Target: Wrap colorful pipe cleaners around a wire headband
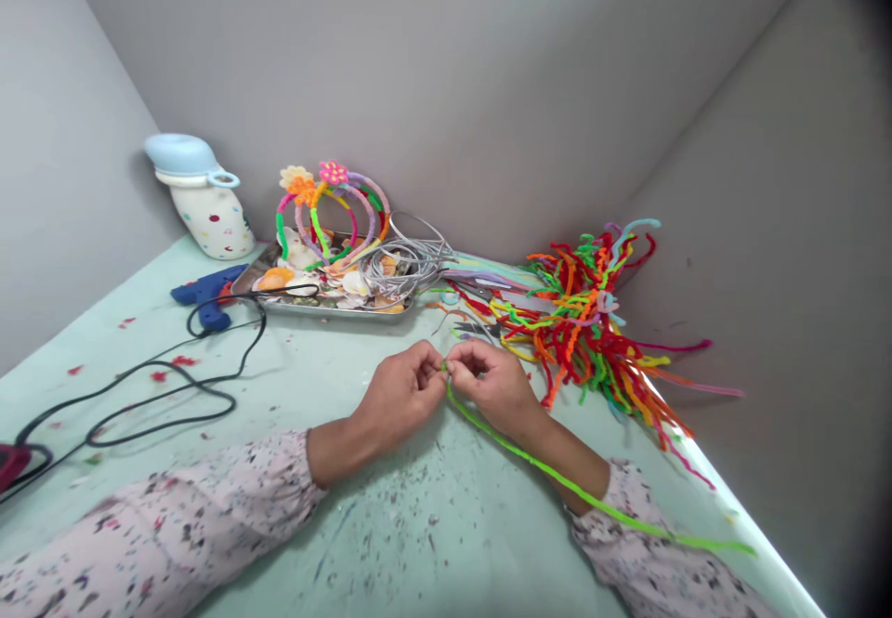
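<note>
My left hand [406, 396] and my right hand [491, 383] meet at the middle of the pale green table [390, 544], fingers curled in a pinch. Both pinch one end of a long green pipe cleaner [557, 480]. The pipe cleaner trails back under my right forearm towards the table's right edge. Just beyond my right hand lies a pile of pipe cleaners [592, 321] in red, orange, green and yellow.
A metal tray [327, 307] at the back holds shells, wrapped headbands [334, 209] and a bundle of wire hoops [404, 260]. A blue glue gun [209, 295] with a black cord [153, 395] lies at left. A spotted white container [205, 195] stands in the corner. Grey walls enclose the table.
</note>
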`<state>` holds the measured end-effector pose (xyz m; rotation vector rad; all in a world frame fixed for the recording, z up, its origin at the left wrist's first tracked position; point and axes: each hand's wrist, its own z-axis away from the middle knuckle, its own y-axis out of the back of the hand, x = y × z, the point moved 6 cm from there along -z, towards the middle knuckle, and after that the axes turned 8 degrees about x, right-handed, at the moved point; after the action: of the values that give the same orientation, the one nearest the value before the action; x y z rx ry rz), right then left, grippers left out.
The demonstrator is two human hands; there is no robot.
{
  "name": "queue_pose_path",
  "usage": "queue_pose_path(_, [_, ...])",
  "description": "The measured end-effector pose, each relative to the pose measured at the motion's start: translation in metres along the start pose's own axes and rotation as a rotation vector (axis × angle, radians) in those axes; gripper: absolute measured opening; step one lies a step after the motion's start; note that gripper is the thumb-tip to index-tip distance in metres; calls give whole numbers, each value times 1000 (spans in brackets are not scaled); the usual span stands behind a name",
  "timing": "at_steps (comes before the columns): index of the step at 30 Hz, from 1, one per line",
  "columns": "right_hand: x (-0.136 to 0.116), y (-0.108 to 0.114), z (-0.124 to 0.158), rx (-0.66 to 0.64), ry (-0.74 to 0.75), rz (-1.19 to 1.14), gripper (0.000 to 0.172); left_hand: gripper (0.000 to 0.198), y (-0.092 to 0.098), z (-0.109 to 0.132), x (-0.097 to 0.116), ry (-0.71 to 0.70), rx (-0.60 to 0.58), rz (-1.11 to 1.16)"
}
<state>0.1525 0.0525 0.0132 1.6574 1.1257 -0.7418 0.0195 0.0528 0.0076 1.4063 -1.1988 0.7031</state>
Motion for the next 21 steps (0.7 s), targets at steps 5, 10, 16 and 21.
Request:
queue_pose_path(5, [1, -1, 1, 7, 17, 4, 7, 12, 2, 0, 2, -18, 23, -55])
queue_pose_path(10, [2, 0, 0, 34, 27, 2, 6, 10, 2, -1, 5, -38, 22, -94])
queue_pose_path(16, [3, 1, 1, 45, 5, -16, 6, 10, 2, -1, 7, -90, 8, -170])
queue_pose_path(21, [1, 2, -1, 25, -34, -35, 5, 12, 3, -1, 12, -165, -14, -267])
